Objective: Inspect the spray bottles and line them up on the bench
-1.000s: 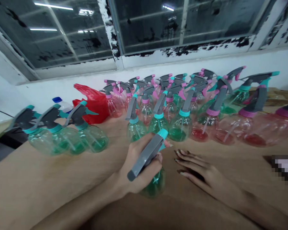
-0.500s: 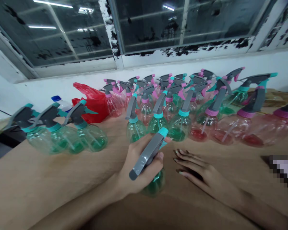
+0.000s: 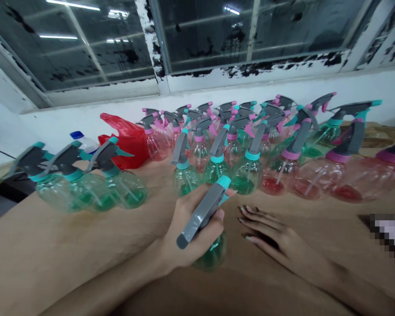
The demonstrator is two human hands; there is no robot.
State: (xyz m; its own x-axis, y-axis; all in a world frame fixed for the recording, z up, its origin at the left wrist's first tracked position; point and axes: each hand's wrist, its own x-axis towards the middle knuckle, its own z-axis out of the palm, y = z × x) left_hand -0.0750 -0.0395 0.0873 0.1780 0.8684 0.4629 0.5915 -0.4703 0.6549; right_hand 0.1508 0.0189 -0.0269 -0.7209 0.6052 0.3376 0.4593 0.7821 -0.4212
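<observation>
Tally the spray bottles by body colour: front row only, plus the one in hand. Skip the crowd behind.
Green bottles at left: 3
Green bottles in the middle: 3
Pink bottles at right: 3
Green bottle in hand, held by the left hand: 1
Total: 10

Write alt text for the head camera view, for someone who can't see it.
A left hand grips a green spray bottle near its grey-and-turquoise spray head, while the right hand lies on a wood-toned tabletop. Behind them stand more spray bottles, green and pink, with a red plastic bag among them, below dark windows.
</observation>
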